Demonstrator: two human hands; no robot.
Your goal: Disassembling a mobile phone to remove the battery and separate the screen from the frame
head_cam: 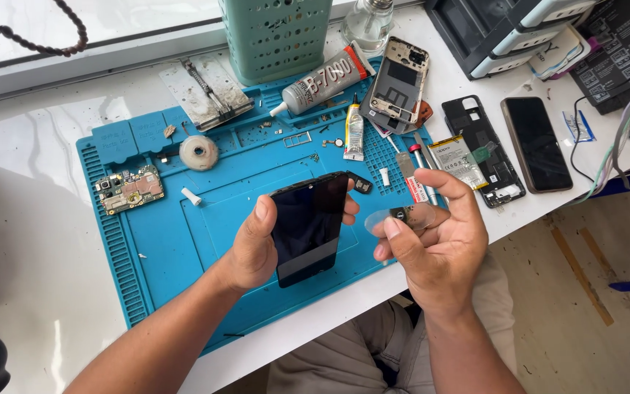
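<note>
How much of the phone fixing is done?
Done: the phone is apart; its circuit board, battery and back frame lie loose on the blue mat. In hand: the left hand holds the screen, the right hand a clear pick. Left: nothing is back together.

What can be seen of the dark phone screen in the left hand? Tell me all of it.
The phone screen is a flat, glossy black rectangle with rounded corners, glass by its look, dark and unlit, showing faint reflections. It is held tilted, top end leaning right, above the blue work mat. The left hand grips it by its long edges, thumb on the near left edge and fingertips showing past the right edge. The right hand is close beside it, apart from it, holding a small clear piece. Its back cannot be seen.
</note>
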